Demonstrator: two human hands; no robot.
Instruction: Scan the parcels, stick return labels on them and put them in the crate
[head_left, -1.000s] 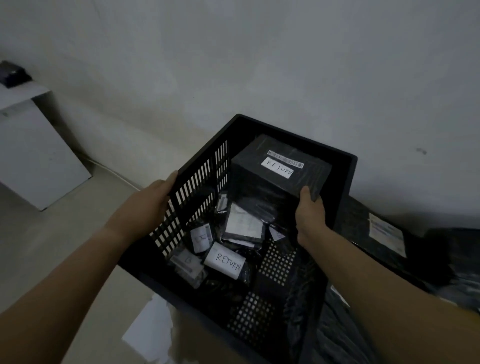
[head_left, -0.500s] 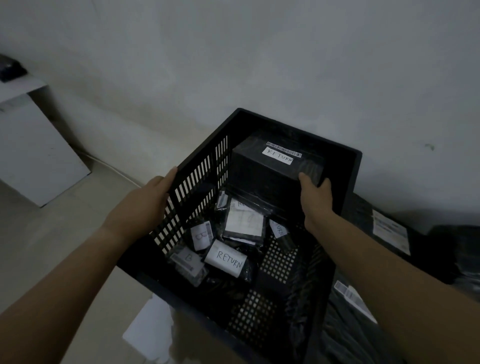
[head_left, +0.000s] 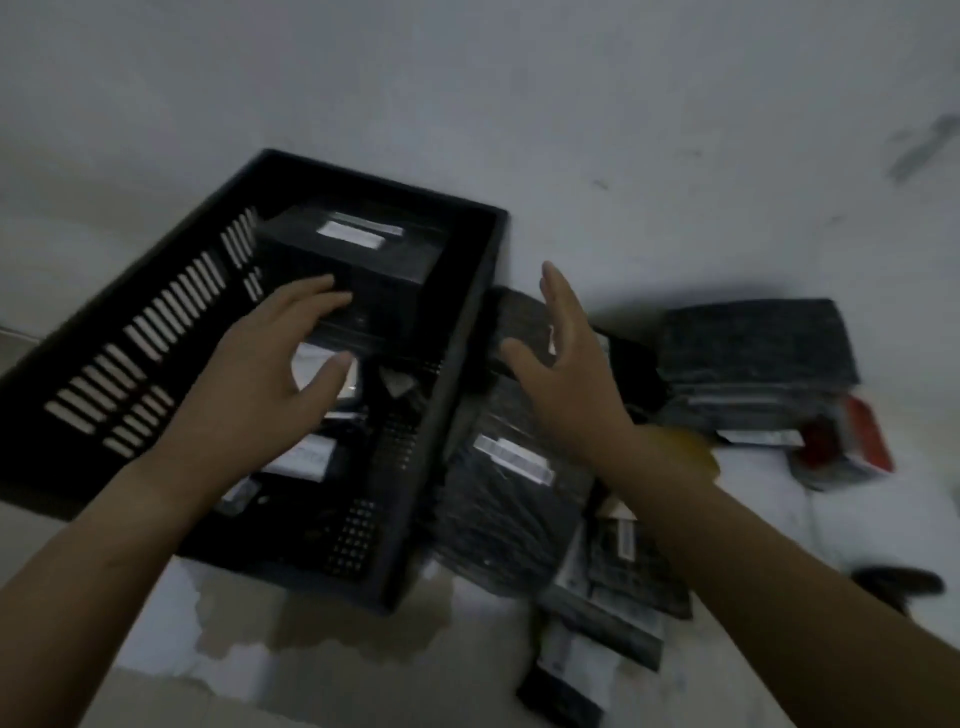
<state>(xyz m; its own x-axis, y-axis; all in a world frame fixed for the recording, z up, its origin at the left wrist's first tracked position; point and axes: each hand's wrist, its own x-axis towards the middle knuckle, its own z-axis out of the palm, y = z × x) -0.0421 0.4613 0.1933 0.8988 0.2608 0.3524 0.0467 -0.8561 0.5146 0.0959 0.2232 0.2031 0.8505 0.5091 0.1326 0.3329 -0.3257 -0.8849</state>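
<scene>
The black slotted crate (head_left: 171, 332) lies at ten o'clock in the view, its long side running towards the wall. A boxed parcel (head_left: 363, 249) with a white label sits at its twelve o'clock end, likely tucked there to leave the bottom free for the smaller labelled packets (head_left: 306, 457) lying flat at six o'clock. The left hand (head_left: 260, 374) hovers over these, its fingers (head_left: 317, 291) spread wide and holding nothing. The right hand (head_left: 566, 374) hangs just outside the crate's three o'clock wall, fingers straight, thumb apart, also empty, above the heap of black bagged parcels (head_left: 509, 509), which suggests it is reaching for the next one to scan. More parcels are stacked (head_left: 753, 353) at two o'clock, beside a blurred red thing (head_left: 857, 441)
</scene>
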